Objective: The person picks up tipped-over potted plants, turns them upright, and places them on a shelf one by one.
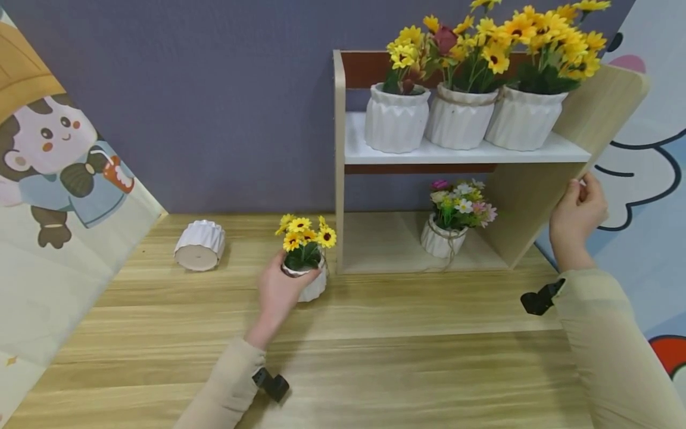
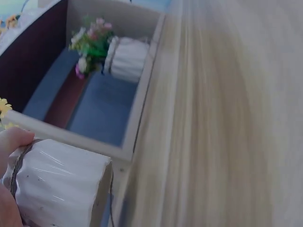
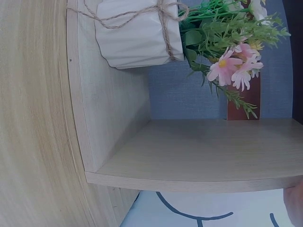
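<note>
My left hand [image 1: 281, 289] grips a small white pot [image 2: 61, 182] of yellow flowers [image 1: 306, 232] by its upper part, thumb and fingers on either side. This pot is just left of the wooden shelf unit [image 1: 339, 179], with a cord around its rim. At the unit's other side, my right hand [image 1: 579, 217] holds the front edge of the right side panel [image 3: 203, 182] between thumb and fingers. Inside the lower compartment stands a white pot [image 3: 139, 35] tied with twine, holding pink, white and purple flowers [image 1: 463, 202].
On the white upper shelf [image 1: 466, 157] stand three white pots [image 1: 396, 122] with yellow flowers. An empty-looking white ribbed pot [image 1: 200, 244] lies on its side on the wooden table [image 1: 375, 369], far left. A grey wall [image 1: 241, 107] rises behind.
</note>
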{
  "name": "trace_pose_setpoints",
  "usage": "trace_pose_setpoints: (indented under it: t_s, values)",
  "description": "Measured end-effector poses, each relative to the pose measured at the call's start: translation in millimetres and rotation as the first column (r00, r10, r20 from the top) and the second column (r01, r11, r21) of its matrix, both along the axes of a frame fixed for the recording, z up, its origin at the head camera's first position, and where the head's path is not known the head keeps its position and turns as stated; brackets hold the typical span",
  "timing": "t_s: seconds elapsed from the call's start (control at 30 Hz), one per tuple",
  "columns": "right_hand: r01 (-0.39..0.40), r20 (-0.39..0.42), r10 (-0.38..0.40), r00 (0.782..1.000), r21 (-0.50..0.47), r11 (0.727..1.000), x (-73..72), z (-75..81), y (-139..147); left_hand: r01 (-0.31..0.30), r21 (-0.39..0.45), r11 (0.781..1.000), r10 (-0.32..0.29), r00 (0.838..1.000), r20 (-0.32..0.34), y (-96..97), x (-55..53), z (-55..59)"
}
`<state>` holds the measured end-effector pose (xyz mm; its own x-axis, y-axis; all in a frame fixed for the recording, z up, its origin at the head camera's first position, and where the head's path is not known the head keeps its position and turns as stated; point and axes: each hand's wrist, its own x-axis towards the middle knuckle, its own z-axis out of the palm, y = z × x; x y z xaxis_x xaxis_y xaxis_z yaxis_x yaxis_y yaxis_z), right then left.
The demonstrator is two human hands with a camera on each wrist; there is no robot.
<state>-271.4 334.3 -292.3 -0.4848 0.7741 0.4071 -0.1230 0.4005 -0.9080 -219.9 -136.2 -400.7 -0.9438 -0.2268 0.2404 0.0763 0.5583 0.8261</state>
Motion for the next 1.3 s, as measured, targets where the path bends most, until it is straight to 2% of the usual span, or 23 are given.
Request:
trace_pose_setpoints:
  t_s: [0.2,0.37,0.53,0.77,1.03,1.3]
  values:
    - [-0.009,0.024,0.009,1.000,-0.005,1.000,-0.5,0.0,2,0.078,0.042,0.996,-0.080,0.995,0.054,12.4,13.8,9.8]
    - [-0.025,0.033,0.025,0.999,-0.026,0.999,-0.9,-0.1,2,0.137,0.015,0.990,-0.137,0.990,0.013,24.7,25.4,16.1]
    - [-0.010,0.035,0.011,0.999,-0.022,1.000,0.4,0.9,1,0.188,-0.037,0.981,-0.190,0.981,-0.042,41.4,31.3,16.7]
    - [-0.018,0.028,0.019,0.999,-0.029,0.999,-0.6,0.4,2,0.310,-0.013,0.951,-0.309,0.947,-0.083,68.8,32.4,12.1]
    - [-0.010,0.026,0.009,1.000,0.016,1.000,1.6,0.6,-1,0.339,-0.068,0.938,-0.345,0.932,-0.110,97.2,25.0,11.2]
    - [-0.004,0.023,0.004,1.000,0.004,1.000,0.2,1.8,1,0.382,-0.103,0.918,-0.393,0.911,-0.127,122.3,19.3,12.5]
